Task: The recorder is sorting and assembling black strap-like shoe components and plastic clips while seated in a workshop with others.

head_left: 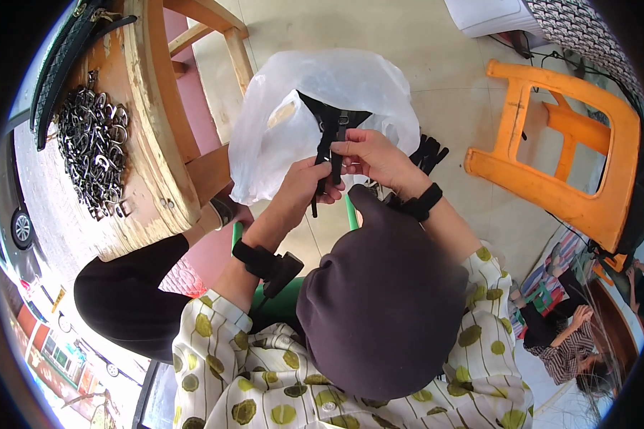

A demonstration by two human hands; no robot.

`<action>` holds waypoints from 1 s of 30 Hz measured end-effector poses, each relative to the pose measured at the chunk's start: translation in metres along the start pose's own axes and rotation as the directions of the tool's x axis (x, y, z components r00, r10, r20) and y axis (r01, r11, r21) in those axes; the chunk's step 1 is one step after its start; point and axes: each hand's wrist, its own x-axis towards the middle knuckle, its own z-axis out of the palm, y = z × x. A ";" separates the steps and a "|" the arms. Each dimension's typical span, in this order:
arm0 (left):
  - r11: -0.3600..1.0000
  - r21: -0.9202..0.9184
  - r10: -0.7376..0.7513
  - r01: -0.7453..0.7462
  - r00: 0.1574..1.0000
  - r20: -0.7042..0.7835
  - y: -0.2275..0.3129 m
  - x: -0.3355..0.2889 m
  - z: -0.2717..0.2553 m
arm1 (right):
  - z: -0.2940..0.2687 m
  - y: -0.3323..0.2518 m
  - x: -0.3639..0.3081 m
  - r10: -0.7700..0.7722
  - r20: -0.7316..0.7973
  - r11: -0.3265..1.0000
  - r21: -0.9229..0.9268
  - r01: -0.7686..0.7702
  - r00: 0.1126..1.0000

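Note:
My left hand (pixel 304 180) is closed around a narrow black strap (pixel 326 143), and one loose end hangs below the fingers. Beside it, my right hand (pixel 371 156) pinches the strap's other length, close to a small buckle (pixel 343 118). Both hands work close together over a white plastic bag (pixel 265 93), whose opening shows more black material inside. Just right of my right hand, a bundle of black straps (pixel 428 154) sticks out by the bag. What lies between the fingertips is partly hidden.
Left stands a worn wooden table (pixel 161 129) with a heap of metal buckles (pixel 93 146) and dark braided straps (pixel 59 61). An orange plastic stool (pixel 504 154) lies tipped at the right. Another person (pixel 562 350) sits at far lower right. My knee (pixel 132 297) is beside the table.

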 end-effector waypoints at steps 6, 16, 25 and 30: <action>0.991 -0.117 -0.049 0.065 0.990 0.133 0.008 -0.007 0.002 | -0.004 0.003 -0.003 0.116 0.133 0.932 0.328 -0.154 0.984; 0.940 -0.332 -0.049 0.081 0.993 0.104 -0.001 0.002 -0.002 | 0.006 0.004 0.000 0.034 0.138 0.997 -0.069 -0.024 0.990; 0.882 -0.351 0.274 -0.316 0.948 -0.163 0.038 0.000 -0.023 | -0.090 -0.027 0.073 -0.390 -0.223 0.917 -0.002 0.400 0.893; 0.852 -0.361 0.342 -0.379 0.925 -0.165 0.053 -0.005 -0.016 | -0.082 -0.037 0.092 -0.503 0.017 0.161 -0.980 0.113 0.864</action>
